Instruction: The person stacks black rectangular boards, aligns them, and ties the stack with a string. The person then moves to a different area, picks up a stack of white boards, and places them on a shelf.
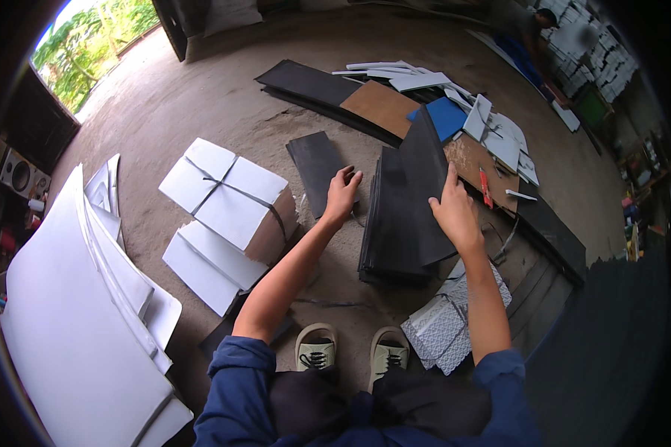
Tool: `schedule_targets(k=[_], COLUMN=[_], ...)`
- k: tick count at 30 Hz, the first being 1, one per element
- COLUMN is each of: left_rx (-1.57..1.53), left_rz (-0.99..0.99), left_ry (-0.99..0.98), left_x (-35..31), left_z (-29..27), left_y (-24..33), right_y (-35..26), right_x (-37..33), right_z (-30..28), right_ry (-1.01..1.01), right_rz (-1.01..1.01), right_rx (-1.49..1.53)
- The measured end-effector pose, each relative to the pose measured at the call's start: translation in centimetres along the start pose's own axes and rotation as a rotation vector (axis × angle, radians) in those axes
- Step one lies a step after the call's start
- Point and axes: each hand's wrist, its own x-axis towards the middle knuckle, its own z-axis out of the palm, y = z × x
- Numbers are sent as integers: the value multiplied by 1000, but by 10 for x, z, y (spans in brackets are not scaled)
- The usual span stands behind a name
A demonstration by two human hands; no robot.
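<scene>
My right hand (456, 214) grips the right edge of a tilted black sheet (419, 195), its index finger pointing up along the edge. That sheet leans over a thick stack of black sheets (380, 223) on the floor before me. My left hand (341, 197) hovers left of the stack with fingers loosely curled and apart, holding nothing that I can see. Under and beside it lies a small black panel (312, 160). Left of my forearm sits a white block of sheets (227, 190) tied crosswise with dark strap, with more white sheets (209, 261) beneath or beside it.
Large white sheets (74, 320) lie at left. Long black sheets (313, 83), a brown board (384, 106), a blue piece (443, 118) and a red cutter (485, 188) lie beyond the stack. A tied patterned white bundle (443, 320) is near my feet. Another person (525, 45) bends at far right.
</scene>
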Motion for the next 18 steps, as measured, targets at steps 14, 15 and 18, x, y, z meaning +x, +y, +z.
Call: schedule_targets(k=[14, 15, 18], left_rx=[-109, 10, 150], left_rz=[388, 437, 484], left_ry=[-345, -335, -353], left_x=[-20, -26, -40], left_z=[33, 32, 34], left_y=[89, 82, 47], right_y=[27, 32, 44], right_x=[-13, -17, -25], right_z=[42, 55, 85], right_ry=[218, 230, 188], right_rz=[-249, -241, -209], right_rx=[1274, 1239, 1195])
